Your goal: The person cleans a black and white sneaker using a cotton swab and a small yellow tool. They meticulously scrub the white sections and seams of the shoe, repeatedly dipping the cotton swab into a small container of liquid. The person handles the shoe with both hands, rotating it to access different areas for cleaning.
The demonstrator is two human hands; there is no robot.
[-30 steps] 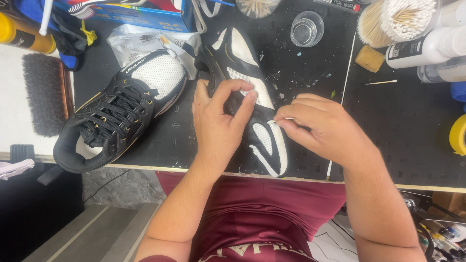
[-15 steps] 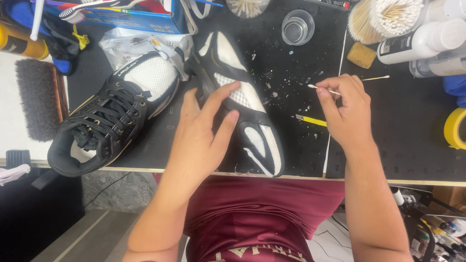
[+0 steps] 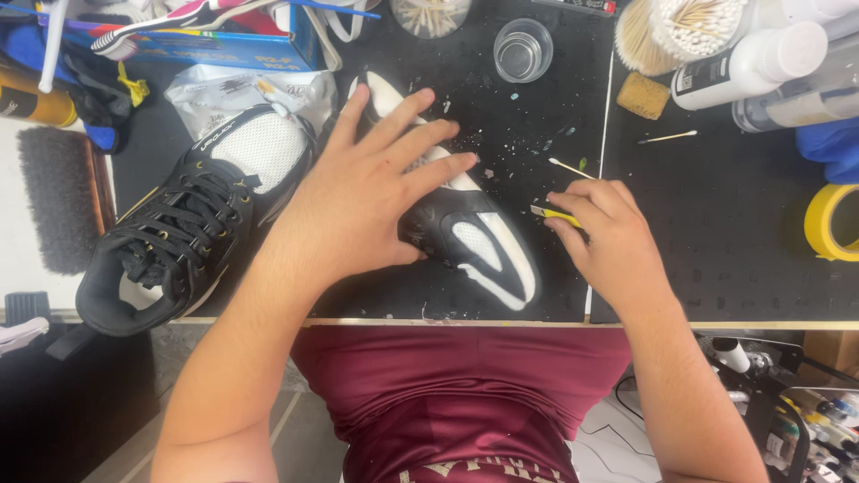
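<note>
A black and white sneaker (image 3: 483,246) lies sole-up on the black mat (image 3: 716,259). My left hand (image 3: 367,192) presses flat on its sole, fingers spread. To the right of the shoe, my right hand (image 3: 604,228) is closing its fingertips on a small yellow tool (image 3: 555,213) lying on the mat. A second black and white sneaker (image 3: 188,224) stands upright at the left, laced. A used cotton swab (image 3: 569,167) lies just above my right hand.
A clear glass (image 3: 523,50), cups of cotton swabs (image 3: 693,25) and toothpicks, a sponge (image 3: 642,95), white bottles (image 3: 747,64) and a yellow tape roll (image 3: 832,224) line the back and right. A brush (image 3: 58,197) lies at left. The table edge (image 3: 447,321) runs near my body.
My right hand set the cotton swab down on the mat and dropped onto the yellow tool. My left hand slid up the sole and flattened on it.
</note>
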